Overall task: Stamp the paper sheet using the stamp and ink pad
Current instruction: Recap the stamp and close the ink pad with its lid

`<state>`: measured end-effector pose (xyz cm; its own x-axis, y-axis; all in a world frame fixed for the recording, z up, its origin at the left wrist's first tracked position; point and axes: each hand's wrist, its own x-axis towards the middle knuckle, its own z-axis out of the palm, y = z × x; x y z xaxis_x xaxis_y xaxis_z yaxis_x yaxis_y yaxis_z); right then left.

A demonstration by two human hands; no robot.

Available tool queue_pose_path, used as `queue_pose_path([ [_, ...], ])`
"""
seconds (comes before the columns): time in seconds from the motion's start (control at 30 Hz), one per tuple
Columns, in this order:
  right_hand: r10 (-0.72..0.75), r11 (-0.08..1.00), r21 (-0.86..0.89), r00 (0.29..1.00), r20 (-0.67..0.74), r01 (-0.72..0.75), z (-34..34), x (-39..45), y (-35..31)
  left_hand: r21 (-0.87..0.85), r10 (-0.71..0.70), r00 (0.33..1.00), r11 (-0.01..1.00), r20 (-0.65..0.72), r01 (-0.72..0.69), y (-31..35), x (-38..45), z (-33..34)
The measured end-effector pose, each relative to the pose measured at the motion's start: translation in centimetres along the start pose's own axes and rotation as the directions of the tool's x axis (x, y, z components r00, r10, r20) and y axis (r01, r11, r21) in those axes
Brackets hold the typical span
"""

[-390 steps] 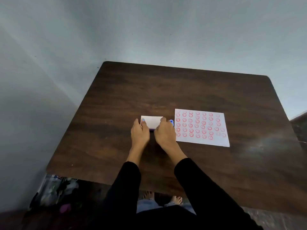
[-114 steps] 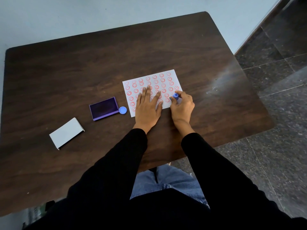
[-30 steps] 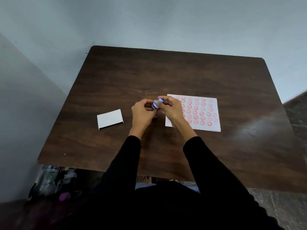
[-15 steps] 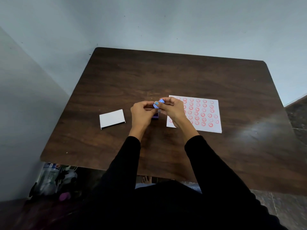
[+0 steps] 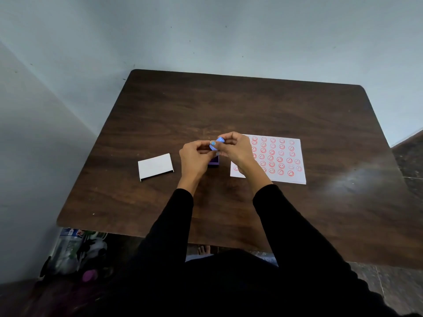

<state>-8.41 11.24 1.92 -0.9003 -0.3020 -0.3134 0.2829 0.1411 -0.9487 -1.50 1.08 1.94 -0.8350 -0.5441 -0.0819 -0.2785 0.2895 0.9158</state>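
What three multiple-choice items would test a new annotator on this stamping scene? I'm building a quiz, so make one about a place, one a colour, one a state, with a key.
1. Where does the white rectangular ink-pad lid lie?
A. On the paper
B. On the dark wooden table, left of the hands
C. On the floor

2. What colour are the smiley prints on the white paper sheet?
A. Red
B. Green
C. Black

3. What state is the small blue round stamp in?
A. Lying on the table
B. Pressed on the paper
C. Held up between both hands

Key: 1 B, the lid sits apart on bare wood to the left of the left hand. 2 A, the rows of faces are red. 3 C, the left hand and right hand pinch it above the purple ink pad.
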Motion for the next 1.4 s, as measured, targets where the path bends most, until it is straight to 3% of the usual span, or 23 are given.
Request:
queue_pose_path([
  [0.13,-0.181,0.942,-0.307,0.974,-0.133,0.133,0.0,0.4,0.7,0.012,-0.067,0.998,0.998,-0.014,0.067,-0.2,0.8,-0.3],
  [0.37,-0.255,0.762,-0.624,0.966,-0.042,0.174,-0.1,0.6,2.6,0.058,-0.125,0.989,0.990,-0.084,0.130,-1.8,1.3,-1.1],
  [0.5,-0.247,0.718,-0.681,0.967,-0.058,0.143,0.1,0.8,3.0,0.054,-0.150,0.985,0.986,-0.087,0.155,-2.0,1.5,-1.2],
  [0.73,-0.206,0.757,-0.645,0.975,-0.087,0.102,0.2,0.6,3.5,0.026,-0.174,0.979,0.984,-0.108,0.177,-2.3,1.5,-1.7],
  [0.83,-0.306,0.730,-0.663,0.947,-0.097,0.168,0.7,0.3,2.9,0.002,-0.161,0.971,0.987,-0.175,0.164,-2.5,1.4,-2.5],
  [0.93,-0.463,0.716,-0.635,0.878,-0.120,0.291,2.6,-0.1,2.0,-0.055,-0.141,0.929,0.990,-0.343,0.131,-2.8,0.8,-3.8],
  [1.03,-0.493,0.645,-0.668,0.870,0.006,0.370,5.7,-0.4,1.8,-0.071,-0.177,0.852,0.984,-0.493,0.164,-3.8,0.2,-5.3],
  [1.2,-0.309,0.455,-0.763,0.885,0.349,0.459,10.8,-2.2,4.1,-0.080,-0.311,0.780,0.944,-0.543,0.321,-6.5,-0.7,-7.7],
  [1.4,-0.234,0.375,-0.800,0.883,0.408,0.469,12.8,-3.6,5.4,-0.084,-0.373,0.794,0.920,-0.480,0.382,-8.3,-2.4,-8.0],
])
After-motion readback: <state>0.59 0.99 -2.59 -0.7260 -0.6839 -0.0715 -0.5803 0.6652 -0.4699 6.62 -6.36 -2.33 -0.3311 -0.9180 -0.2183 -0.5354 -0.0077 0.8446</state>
